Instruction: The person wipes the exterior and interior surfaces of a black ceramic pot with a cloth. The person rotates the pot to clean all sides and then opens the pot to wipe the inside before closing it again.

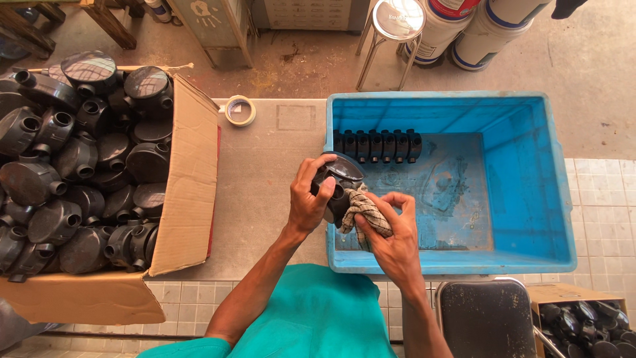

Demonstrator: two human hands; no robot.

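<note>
A round black plastic junction box point(336, 180) is held over the crate's edge, a checked rag point(366, 213) pressed against it.

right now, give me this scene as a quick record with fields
left hand: grips a round black plastic box
right hand: presses a checked rag against that box
blue bin: holds a row of black boxes along its far wall
cardboard box: at left, heaped with black boxes
tape roll: on the table beside the carton

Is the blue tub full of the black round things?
No, the blue tub holds only one short row of black parts along its far wall.
</note>
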